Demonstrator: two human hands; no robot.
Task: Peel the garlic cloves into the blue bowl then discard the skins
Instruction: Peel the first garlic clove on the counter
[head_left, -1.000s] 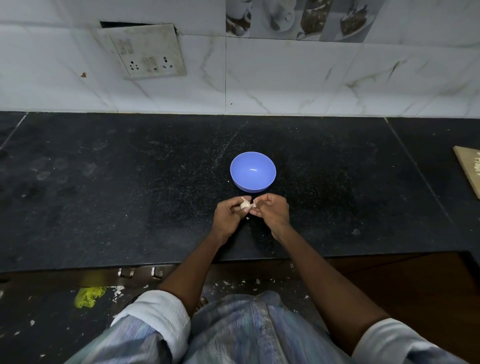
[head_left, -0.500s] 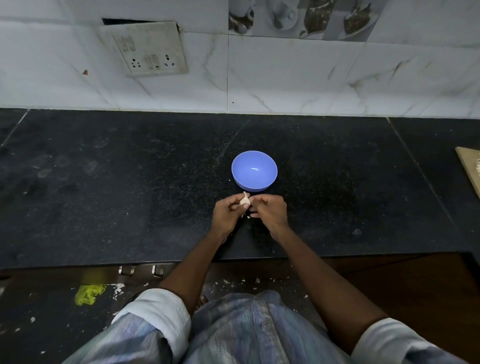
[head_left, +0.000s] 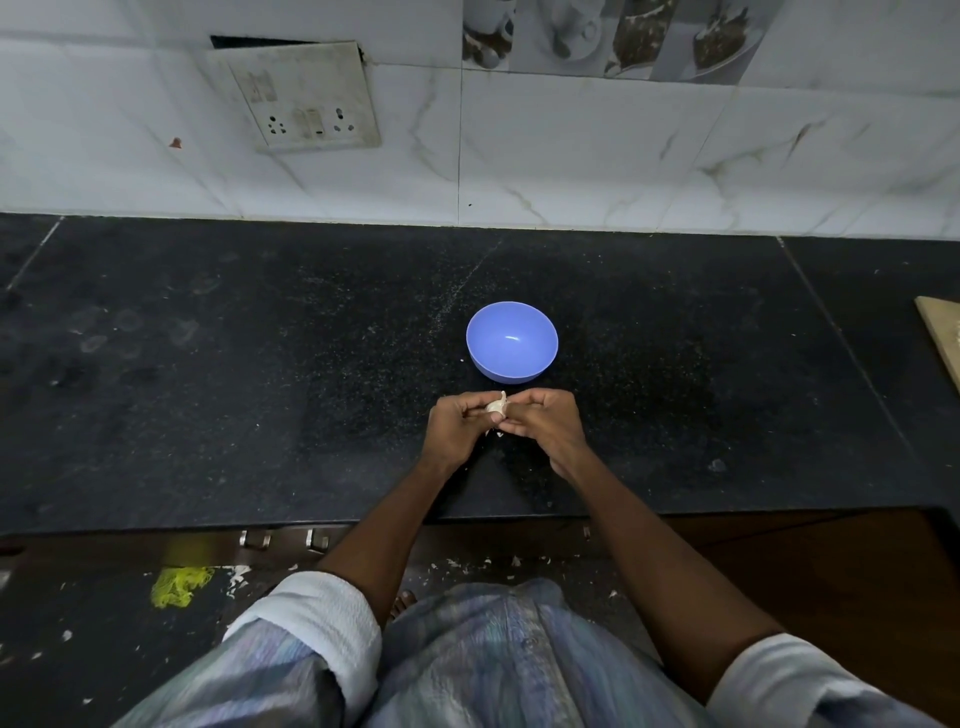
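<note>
The garlic clove (head_left: 496, 406) is still pinched between the left hand (head_left: 457, 428) and right hand (head_left: 543, 421) just before the empty blue bowl (head_left: 511, 340) on the table (head_left: 260, 389), fingers shifted slightly, so peeling is judged unfinished.

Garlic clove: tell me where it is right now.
In the head view, the garlic clove sits centre frame, pinched between the left hand and right hand, just in front of the blue bowl.
</note>
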